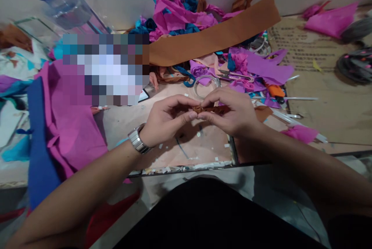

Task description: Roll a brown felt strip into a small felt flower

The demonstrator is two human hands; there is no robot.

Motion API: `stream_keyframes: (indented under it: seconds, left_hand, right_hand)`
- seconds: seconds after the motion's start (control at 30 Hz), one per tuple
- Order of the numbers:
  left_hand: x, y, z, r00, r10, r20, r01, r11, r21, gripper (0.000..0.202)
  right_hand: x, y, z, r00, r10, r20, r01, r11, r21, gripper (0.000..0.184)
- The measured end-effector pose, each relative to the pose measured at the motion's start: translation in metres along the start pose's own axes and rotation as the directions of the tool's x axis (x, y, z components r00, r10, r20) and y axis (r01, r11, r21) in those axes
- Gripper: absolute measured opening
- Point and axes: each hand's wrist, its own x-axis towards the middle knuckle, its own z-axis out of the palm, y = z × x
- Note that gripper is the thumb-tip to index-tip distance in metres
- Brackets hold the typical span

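Note:
Between my two hands, above the front of the table, is a twisted piece of brown crepe paper (198, 109). My left hand (170, 119), with a metal watch (139, 139) on its wrist, pinches the bunched end between thumb and fingers. My right hand (229, 111) is closed round the other part of the twist, its thumb tip close to the left thumb. Part of the paper is hidden behind the right fingers. Just beyond the hands lie a roll of clear tape (207, 86) and small scissors (235, 76).
A long brown crepe strip (215, 42) lies across piled pink, purple and blue scraps (174, 12). Pink sheets (72, 125) and a blue strip (40, 140) hang at the left. A bottle (66, 9) stands behind; cardboard (314, 102) lies right, with a dark wire coil (356, 65).

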Motion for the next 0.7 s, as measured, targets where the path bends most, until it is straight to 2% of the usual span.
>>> stream_keyframes:
  seconds: [0.17,0.57,0.7]
  left_hand:
    - [0.0,-0.0014,-0.0018,0.998,-0.02,0.06,0.021,1.0,-0.023,0.025]
    - [-0.0012,-0.0018,0.0003,0.994,-0.101,0.031,0.101,0.995,-0.003,0.029]
    - [-0.0011,-0.0035,0.0005,0.994,-0.111,0.013,0.112,0.993,-0.03,0.032]
  right_hand:
    - [-0.0003,-0.0001,0.0008,1.0,0.026,0.0,-0.026,1.0,0.003,0.029]
    - [-0.0006,0.0003,-0.0009,0.999,-0.052,0.006,0.053,0.998,-0.044,0.029]
    - [-0.0002,0.0001,-0.0016,0.997,-0.074,0.006,0.074,0.995,-0.069,0.021]
